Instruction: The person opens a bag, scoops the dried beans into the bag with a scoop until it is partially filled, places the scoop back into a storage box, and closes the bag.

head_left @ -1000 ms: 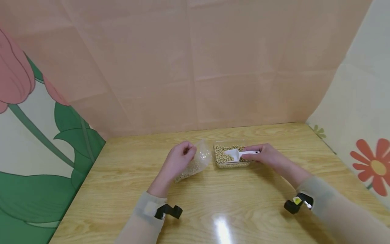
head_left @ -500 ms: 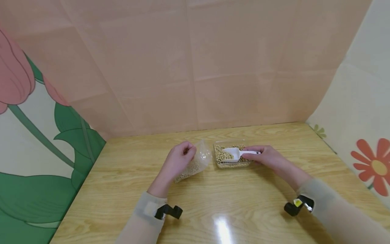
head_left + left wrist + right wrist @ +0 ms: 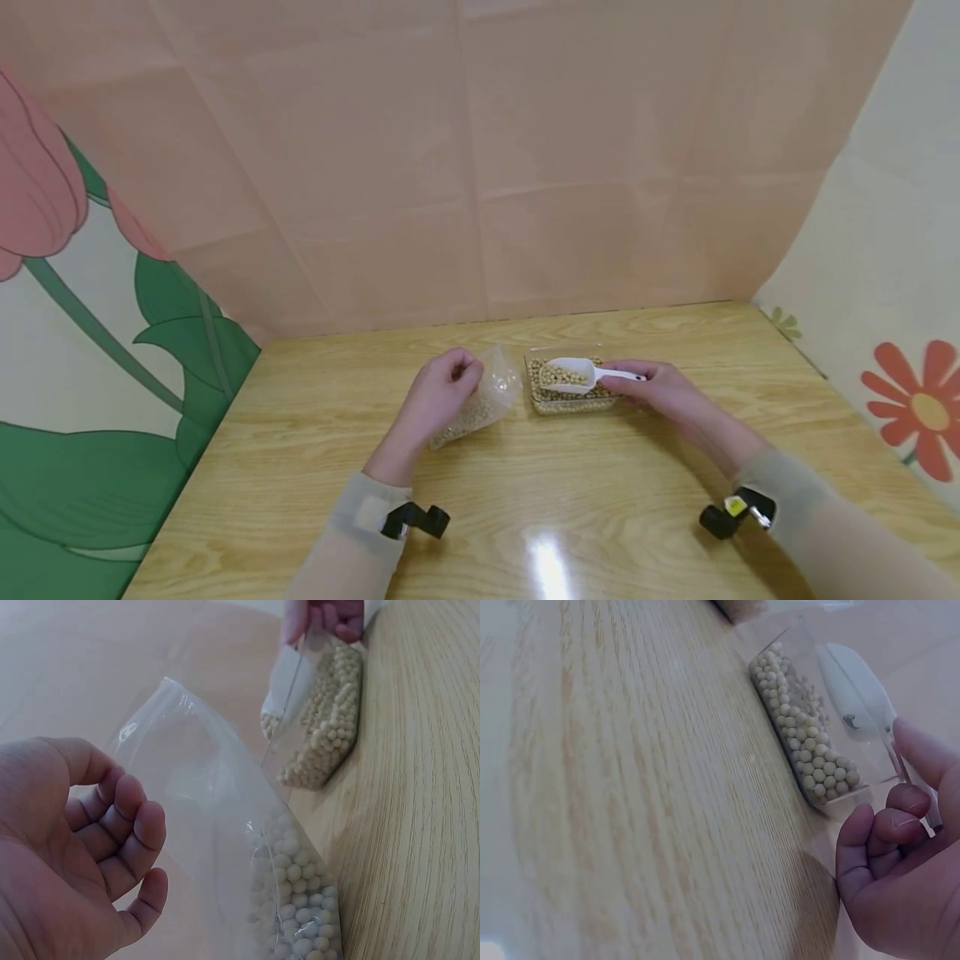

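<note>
My right hand point(image 3: 660, 390) pinches the handle of a white scoop point(image 3: 581, 367). The scoop's bowl is heaped with round beige beans and lies over a clear rectangular box point(image 3: 573, 407) of the same beans. In the right wrist view, the scoop point(image 3: 855, 690) shows behind the box's clear wall. My left hand point(image 3: 444, 387) has its fingers curled at the upper edge of a clear plastic bag point(image 3: 501, 385), pinching it. In the left wrist view, beans point(image 3: 300, 900) fill the lower part of the bag, and its mouth stands up beside my fingers.
Bag and box stand close together on a wood-grain table point(image 3: 480, 508). A pinkish backdrop point(image 3: 375, 167) rises behind the table, with flower-printed sheets point(image 3: 907, 250) at the sides. Each wrist wears a band with a small black camera mount point(image 3: 416, 520).
My right hand has raised the scoop out of the beans and levelled it, drawing slightly right. Beans now fill its bowl. The left hand and the bag have stayed put.
</note>
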Demonstrator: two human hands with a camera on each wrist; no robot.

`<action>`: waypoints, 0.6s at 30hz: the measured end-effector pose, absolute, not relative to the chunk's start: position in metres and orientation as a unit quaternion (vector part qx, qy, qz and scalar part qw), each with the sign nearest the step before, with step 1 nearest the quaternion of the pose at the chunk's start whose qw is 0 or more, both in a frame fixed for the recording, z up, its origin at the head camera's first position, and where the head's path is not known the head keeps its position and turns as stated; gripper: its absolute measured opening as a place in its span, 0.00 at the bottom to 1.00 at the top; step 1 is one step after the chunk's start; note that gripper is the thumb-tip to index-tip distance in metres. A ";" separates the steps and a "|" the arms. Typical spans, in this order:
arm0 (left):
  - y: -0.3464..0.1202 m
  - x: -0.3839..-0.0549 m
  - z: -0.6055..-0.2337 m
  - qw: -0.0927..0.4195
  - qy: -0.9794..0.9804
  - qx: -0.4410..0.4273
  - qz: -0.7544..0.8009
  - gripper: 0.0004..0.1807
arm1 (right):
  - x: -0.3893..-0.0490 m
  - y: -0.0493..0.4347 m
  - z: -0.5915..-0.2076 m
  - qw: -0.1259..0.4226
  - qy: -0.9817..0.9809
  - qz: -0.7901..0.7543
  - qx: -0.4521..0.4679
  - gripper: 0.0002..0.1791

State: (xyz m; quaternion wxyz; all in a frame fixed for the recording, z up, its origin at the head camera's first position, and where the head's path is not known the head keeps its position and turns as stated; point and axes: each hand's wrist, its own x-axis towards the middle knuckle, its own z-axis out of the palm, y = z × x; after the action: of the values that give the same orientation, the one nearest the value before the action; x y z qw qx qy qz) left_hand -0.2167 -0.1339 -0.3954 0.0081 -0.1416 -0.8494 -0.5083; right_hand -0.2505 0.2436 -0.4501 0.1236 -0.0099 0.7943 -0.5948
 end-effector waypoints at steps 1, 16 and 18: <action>-0.134 -0.217 -0.395 0.008 -0.849 -0.142 -0.508 0.15 | -0.250 0.245 -0.451 0.124 0.790 -0.601 -0.013 0.29; -0.132 -0.217 -0.396 0.008 -0.848 -0.140 -0.510 0.14 | -0.242 0.255 -0.430 0.098 0.735 -0.671 -0.026 0.10; -0.132 -0.217 -0.396 0.008 -0.849 -0.139 -0.510 0.14 | -0.240 0.255 -0.424 0.097 0.731 -0.675 -0.027 0.09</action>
State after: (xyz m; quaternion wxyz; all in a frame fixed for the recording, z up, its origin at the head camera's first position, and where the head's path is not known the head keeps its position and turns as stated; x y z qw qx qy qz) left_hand -0.2167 -0.1322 -0.3961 0.0075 -0.1395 -0.8485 -0.5104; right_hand -0.2403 0.2548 -0.4242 0.0968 -0.0275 0.7313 -0.6746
